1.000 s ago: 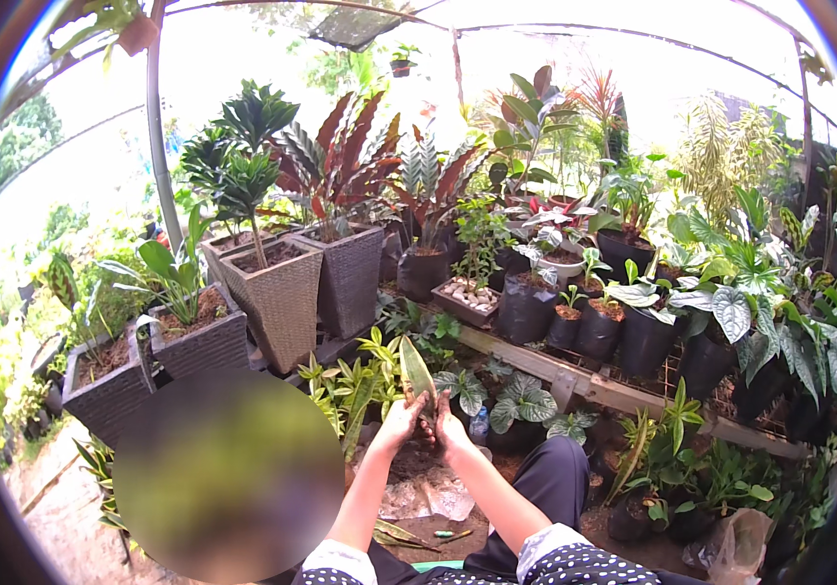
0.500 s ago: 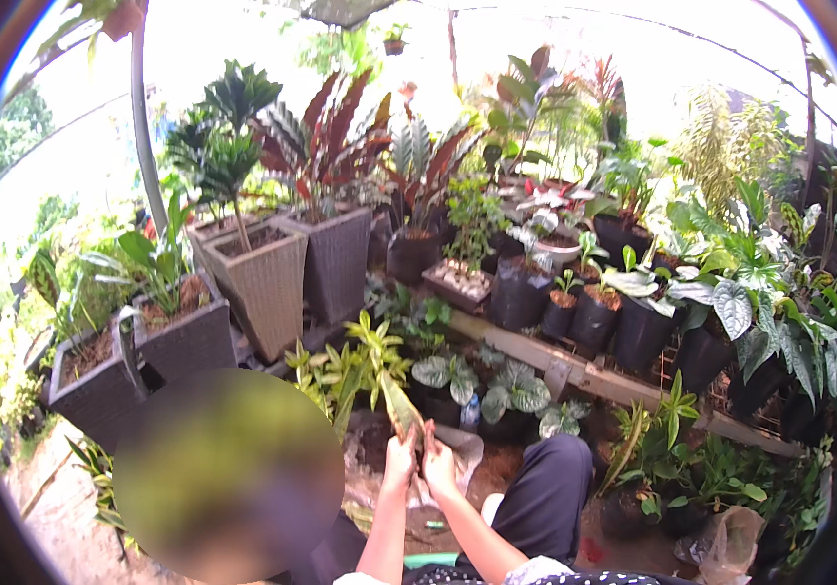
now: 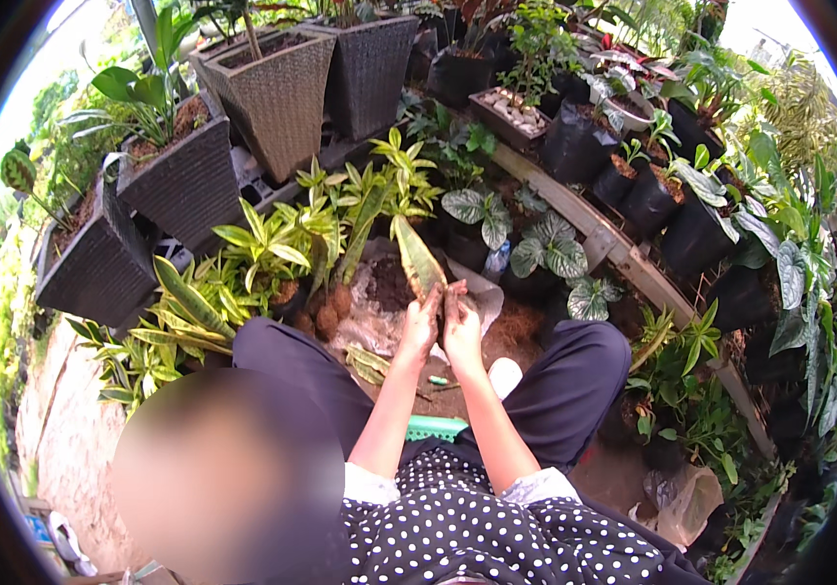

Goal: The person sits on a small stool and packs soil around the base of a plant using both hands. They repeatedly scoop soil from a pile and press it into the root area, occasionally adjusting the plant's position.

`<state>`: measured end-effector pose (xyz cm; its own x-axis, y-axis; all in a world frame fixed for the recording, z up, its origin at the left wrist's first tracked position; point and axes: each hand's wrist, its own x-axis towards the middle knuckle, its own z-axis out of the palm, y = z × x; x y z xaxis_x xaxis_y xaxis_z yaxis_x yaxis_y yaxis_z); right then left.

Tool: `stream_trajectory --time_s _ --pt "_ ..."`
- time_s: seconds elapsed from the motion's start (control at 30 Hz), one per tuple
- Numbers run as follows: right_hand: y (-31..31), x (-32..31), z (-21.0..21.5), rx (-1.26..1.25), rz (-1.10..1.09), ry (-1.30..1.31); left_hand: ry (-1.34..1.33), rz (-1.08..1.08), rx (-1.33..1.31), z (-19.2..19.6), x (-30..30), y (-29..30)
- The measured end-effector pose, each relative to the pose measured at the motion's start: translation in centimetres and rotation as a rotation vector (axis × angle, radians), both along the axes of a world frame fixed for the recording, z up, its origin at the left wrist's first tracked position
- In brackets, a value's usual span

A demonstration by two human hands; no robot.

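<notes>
A broad green snake plant leaf with yellowish edges [image 3: 418, 255] stands up from between my two hands, tilted to the left. My left hand [image 3: 419, 328] is closed around its lower part. Against the same lower end, my right hand [image 3: 460, 330] is closed with soil-stained fingers; the leaf's base is hidden between the hands. Beyond them lies an opened pale plastic sack [image 3: 480, 292] with dark soil [image 3: 391, 285] on it. A cut piece of leaf [image 3: 368, 365] rests on the ground below my left hand.
Tall grey planters [image 3: 272, 93] stand at the back left. Yellow-green potted plants [image 3: 267, 239] crowd beside my left knee. A wooden beam [image 3: 574, 210] runs along the right, with black planting bags [image 3: 579, 146] behind it. A green plastic seat [image 3: 435, 427] shows between my legs.
The view has tilted downward, bringing my lap and legs in. My hands still hold the leaf, and my fingers have shifted slightly around its base.
</notes>
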<state>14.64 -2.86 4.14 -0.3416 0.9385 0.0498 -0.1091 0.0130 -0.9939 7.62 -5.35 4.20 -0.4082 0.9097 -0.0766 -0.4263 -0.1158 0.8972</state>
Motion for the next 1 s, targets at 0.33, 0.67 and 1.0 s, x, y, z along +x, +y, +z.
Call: stream_trajectory --time_s 0.33,0.67,1.0 --pt "-0.1 0.9 0.7 0.231 0.081 -0.264 -0.287 0.080 -0.009 -0.7 -1.2 -0.6" --pt "-0.5 0.7 0.0 0.787 -0.021 -0.576 -0.761 0.096 -0.154 -3.1 -0.7 -0.5" --pt "-1.1 -0.1 0.7 0.929 0.079 -0.610 -0.589 0.051 -0.155 -3.2 -2.0 -2.0"
